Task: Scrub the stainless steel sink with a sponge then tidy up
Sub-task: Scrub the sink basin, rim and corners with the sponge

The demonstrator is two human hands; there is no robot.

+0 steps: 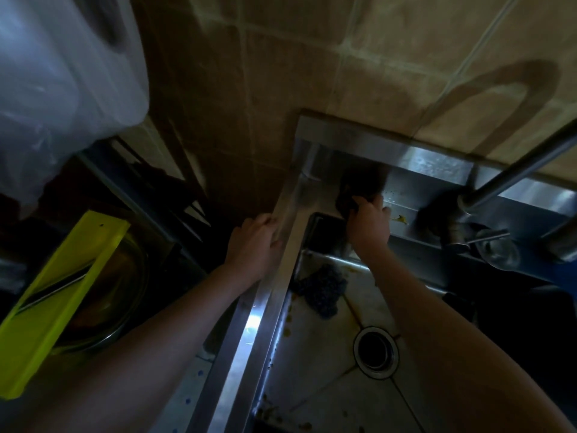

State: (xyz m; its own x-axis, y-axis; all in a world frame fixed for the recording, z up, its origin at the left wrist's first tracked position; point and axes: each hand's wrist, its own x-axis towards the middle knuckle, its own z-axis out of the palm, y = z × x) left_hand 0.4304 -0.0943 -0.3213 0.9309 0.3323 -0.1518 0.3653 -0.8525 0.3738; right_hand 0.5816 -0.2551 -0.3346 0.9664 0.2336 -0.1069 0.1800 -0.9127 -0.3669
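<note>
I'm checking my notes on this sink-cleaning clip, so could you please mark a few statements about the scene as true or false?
1. The right hand has its grip on a dark sponge. True.
2. A dark blue cloth lies in the basin. True.
3. The left hand is in the basin. False: it holds the sink rim, outside the basin.
4. The cloth covers the drain. False: the drain is uncovered, apart from the cloth.
5. The yellow-green slicer lies in the basin. False: it rests over a bowl left of the sink.
</note>
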